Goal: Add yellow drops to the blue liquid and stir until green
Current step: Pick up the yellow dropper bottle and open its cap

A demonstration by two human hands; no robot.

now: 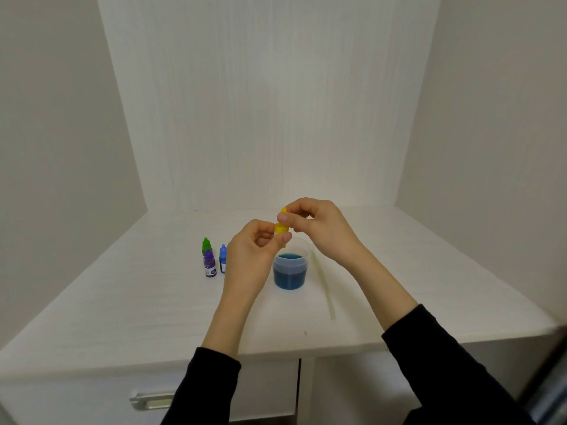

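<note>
A small yellow dropper bottle (281,227) is held upright above the table, just over the far rim of a clear plastic cup (289,271) that holds blue liquid. My left hand (254,256) grips the bottle's body from the left. My right hand (319,228) pinches the yellow cap at the top from the right. A pale stirring stick (324,286) lies flat on the white table (153,302), just right of the cup.
Three more dropper bottles stand left of the cup: green (206,246), purple (210,263) and blue (223,258), the blue partly behind my left hand. White walls close in the back and sides. A drawer handle (150,398) shows below the table's front edge.
</note>
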